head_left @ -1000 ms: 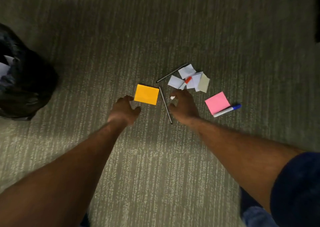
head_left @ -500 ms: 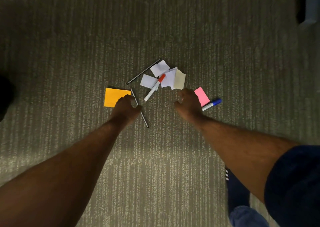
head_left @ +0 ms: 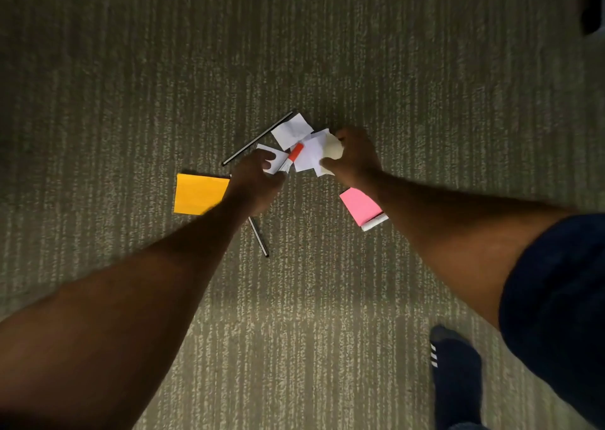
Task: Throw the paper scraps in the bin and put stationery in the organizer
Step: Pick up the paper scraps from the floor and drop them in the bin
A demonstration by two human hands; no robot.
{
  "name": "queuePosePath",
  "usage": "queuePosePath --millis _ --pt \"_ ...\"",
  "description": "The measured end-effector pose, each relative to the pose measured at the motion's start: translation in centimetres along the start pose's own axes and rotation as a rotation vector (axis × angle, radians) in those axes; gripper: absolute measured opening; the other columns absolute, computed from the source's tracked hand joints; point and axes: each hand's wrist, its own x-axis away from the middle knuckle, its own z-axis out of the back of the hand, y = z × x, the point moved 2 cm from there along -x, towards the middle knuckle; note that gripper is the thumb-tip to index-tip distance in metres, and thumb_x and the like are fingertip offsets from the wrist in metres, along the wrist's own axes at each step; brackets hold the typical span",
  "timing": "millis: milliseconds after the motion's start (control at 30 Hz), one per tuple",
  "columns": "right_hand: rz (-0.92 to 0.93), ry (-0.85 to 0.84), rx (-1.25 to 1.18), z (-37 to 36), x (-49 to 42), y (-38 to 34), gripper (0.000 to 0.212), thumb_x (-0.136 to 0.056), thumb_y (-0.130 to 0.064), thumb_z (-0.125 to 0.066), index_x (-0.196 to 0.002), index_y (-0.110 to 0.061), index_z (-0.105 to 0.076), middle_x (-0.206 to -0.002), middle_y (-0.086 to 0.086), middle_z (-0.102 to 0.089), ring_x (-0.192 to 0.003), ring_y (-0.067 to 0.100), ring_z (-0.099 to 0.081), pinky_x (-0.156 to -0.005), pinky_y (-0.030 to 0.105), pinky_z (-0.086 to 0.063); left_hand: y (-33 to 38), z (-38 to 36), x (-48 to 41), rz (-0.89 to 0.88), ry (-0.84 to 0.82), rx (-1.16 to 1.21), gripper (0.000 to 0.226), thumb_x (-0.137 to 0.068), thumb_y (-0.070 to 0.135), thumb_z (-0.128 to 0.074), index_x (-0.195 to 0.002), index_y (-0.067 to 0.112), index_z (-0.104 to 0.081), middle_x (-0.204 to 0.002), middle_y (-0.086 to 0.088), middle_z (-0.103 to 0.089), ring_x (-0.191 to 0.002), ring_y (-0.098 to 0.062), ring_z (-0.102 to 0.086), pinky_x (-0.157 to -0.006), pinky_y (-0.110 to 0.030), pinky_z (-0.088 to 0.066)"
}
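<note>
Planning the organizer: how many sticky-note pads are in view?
2: an orange pad beside the left hand, a pink pad beside the right forearm. Others may be hidden.

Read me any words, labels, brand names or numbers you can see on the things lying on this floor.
No readable text anywhere.
Orange sticky pad: blank.
Pink sticky pad: blank.
Paper scraps: no writing shows.
Red-capped marker: barrel mostly hidden, any print unreadable.
Sock: three white stripes, no lettering.
</note>
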Motion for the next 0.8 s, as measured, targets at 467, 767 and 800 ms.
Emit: queuePosePath --millis 467,767,800 --pt "-0.018 -0.076 0.222 -2.3 -1.0 -0.9 0.074 -0.069 -0.033 -0.081 -0.130 -0.019 -0.042 -0.143 0.021 -0.035 -0.125 0.036 -0.045 -0.095 0.045 -0.049 -1.3 -1.0 -0.1 -0.066 0.060 0.117 0.035 -0.085 0.017 -0.069 -0.117 0.009 -0.058 -0.105 -0.005 -0.064 -0.082 -0.016 -0.062 -0.081 -0.032 -0.054" --pt "0.064 -0.008 -0.082 -1.5 0.1 -0.1 0.013 -0.072 -0.003 -0.069 -0.085 -0.003 -0.067 -0.093 0.015 -0.070 -0.088 0.029 -0.067 -0.072 0.036 -0.055 -0.4 -1.3 -0.1 -0.130 0.074 0.169 0.033 -0.083 0.014 -0.071 -0.113 0.007 -0.061 -0.099 0.000 -0.060 -0.085 -0.013 -0.061 -0.080 -0.028 -0.054" --pt "0.071 -0.016 -0.138 -1.4 0.4 0.0 0.006 -0.072 -0.001 -0.067 -0.074 -0.004 -0.062 -0.081 0.012 -0.067 -0.079 0.027 -0.066 -0.065 0.033 -0.052 -0.2 -1.3 -0.1 -0.132 0.076 0.195 0.032 -0.083 0.014 -0.072 -0.113 0.006 -0.061 -0.099 0.000 -0.060 -0.085 -0.012 -0.061 -0.080 -0.025 -0.054"
